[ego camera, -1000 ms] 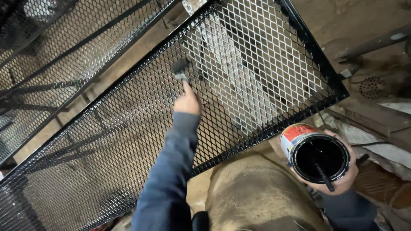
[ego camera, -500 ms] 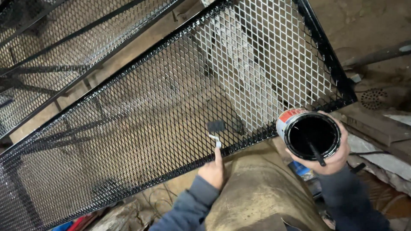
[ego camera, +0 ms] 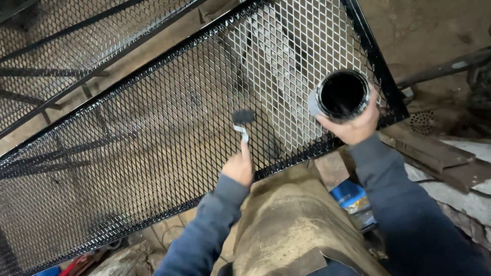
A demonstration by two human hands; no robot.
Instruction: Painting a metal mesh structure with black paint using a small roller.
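- The left hand (ego camera: 239, 166) is closed around the handle of a small paint roller (ego camera: 243, 120), thumb side up, with the blue sleeve (ego camera: 204, 235) running down toward the lower edge of the view.
- The roller's dark head lies against the expanded-metal mesh panel (ego camera: 153, 143), near the panel's lower frame rail and at the border between the black-coated area and the lighter, bare-looking patch of mesh.
- The right hand (ego camera: 353, 125) grips a round paint can (ego camera: 341, 94) from below, fingers wrapped around its wall; the can is open and full of black paint.
- The can is held in front of the panel's right lower corner, overlapping the mesh and the black frame in this view; whether it touches the mesh cannot be told.
- The mesh panel lies tilted across the view, its glossy black frame running from lower left to upper right.
- A second black mesh frame (ego camera: 61, 46) lies beyond it at upper left.
- The person's knee in tan work trousers (ego camera: 291, 225) sits between the two arms, just under the panel's lower rail.
- A blue container (ego camera: 350, 197) lies on the ground beside the knee, below the right forearm.
- A round perforated drain cover (ego camera: 423, 121) sits in the floor to the right of the panel's corner.
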